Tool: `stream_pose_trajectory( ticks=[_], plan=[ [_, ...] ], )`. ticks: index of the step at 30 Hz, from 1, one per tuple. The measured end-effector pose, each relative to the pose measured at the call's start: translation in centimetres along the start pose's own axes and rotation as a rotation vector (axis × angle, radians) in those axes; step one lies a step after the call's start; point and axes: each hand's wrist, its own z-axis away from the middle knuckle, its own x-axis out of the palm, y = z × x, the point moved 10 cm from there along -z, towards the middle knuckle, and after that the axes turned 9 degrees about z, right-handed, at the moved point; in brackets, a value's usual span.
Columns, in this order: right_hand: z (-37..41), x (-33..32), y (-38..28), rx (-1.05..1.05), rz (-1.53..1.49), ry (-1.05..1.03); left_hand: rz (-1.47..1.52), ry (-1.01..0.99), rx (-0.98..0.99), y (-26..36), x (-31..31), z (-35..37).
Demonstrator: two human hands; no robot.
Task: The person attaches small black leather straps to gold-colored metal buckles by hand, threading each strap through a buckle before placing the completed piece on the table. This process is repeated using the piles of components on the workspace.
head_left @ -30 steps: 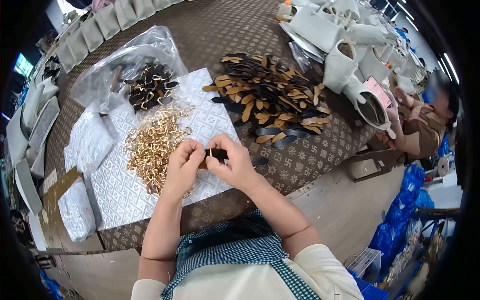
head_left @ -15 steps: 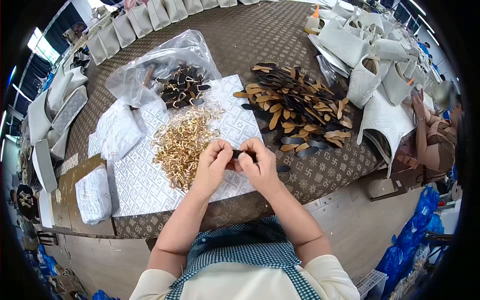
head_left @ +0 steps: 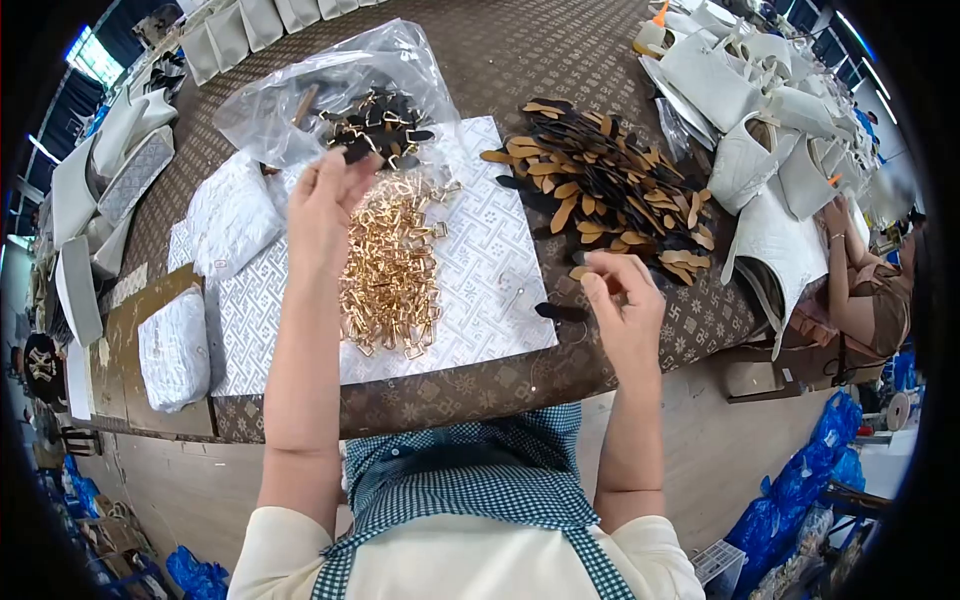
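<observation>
My left hand [head_left: 322,205] is over the near edge of a cluster of black tabs with gold buckles [head_left: 385,125]. Its thumb looks parted from the fingers, somewhat blurred, and I make out nothing held. Just below lies a heap of gold metal buckles [head_left: 392,275] on a white patterned sheet [head_left: 490,230]. My right hand [head_left: 628,305] is at the near left edge of a big pile of black and tan leather tabs [head_left: 610,180]. Thumb and forefinger close on a leather tab [head_left: 578,271], mostly hidden. One black tab [head_left: 562,312] lies separately beside this hand.
A clear plastic bag [head_left: 265,110] surrounds the buckled tabs. White wrapped packs [head_left: 175,350] lie left. Pale bag bodies [head_left: 715,80] crowd the right side, with an orange-tipped bottle [head_left: 652,30]. Another person's arm [head_left: 850,265] shows at the right edge.
My hands were together at the centre on a small black piece. They have parted: the left went up to the buckled tabs, the right moved right to the leather tab pile.
</observation>
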Motion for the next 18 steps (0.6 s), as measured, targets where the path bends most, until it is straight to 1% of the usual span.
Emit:
stream_pose_trajectory(
  ticks=[2, 3, 5, 6, 8, 10, 11, 13, 14, 16, 17, 18],
  plan=[
    [0.7, -0.3, 0.9, -0.018, 0.11, -0.068, -0.458, 0.032, 0.279, 3.0, 0.4, -0.1],
    [1.3, -0.2, 1.5, 0.004, 0.207, -0.103, -0.741, 0.012, 0.372, 3.4, 0.8, 0.7],
    [2.0, 0.5, 0.7, -0.174, 0.364, -0.091, -0.972, -0.222, 0.287, 2.3, 3.4, 3.3],
    [2.3, 1.0, 1.0, -0.137, 0.395, -0.115, -1.047, -0.354, 0.299, 1.7, 4.9, 5.5],
    [2.7, 1.9, 1.0, -0.167, 0.417, -0.129, -1.152, -0.527, 0.335, -0.1, 5.9, 9.3],
    [2.8, 2.6, 1.1, -0.182, 0.409, -0.136, -1.247, -0.632, 0.305, -1.2, 5.7, 11.6],
    [2.7, 2.7, 1.2, -0.18, 0.393, -0.134, -1.311, -0.636, 0.343, -1.1, 5.5, 12.7],
    [2.5, 2.8, 1.1, -0.184, 0.366, -0.115, -1.483, -0.622, 0.198, -1.8, 4.4, 13.8],
    [2.4, 2.8, 1.3, -0.15, 0.348, -0.121, -1.52, -0.624, 0.191, -2.3, 3.8, 14.3],
    [2.2, 3.1, 1.8, -0.084, 0.312, -0.137, -1.507, -0.622, 0.235, -2.6, 3.6, 14.6],
    [2.2, 3.2, 1.8, -0.097, 0.323, -0.128, -1.5, -0.622, 0.257, -2.8, 3.6, 14.6],
    [2.2, 3.2, 1.9, -0.061, 0.274, -0.117, -1.475, -0.635, 0.282, -3.1, 3.8, 14.4]
  ],
)
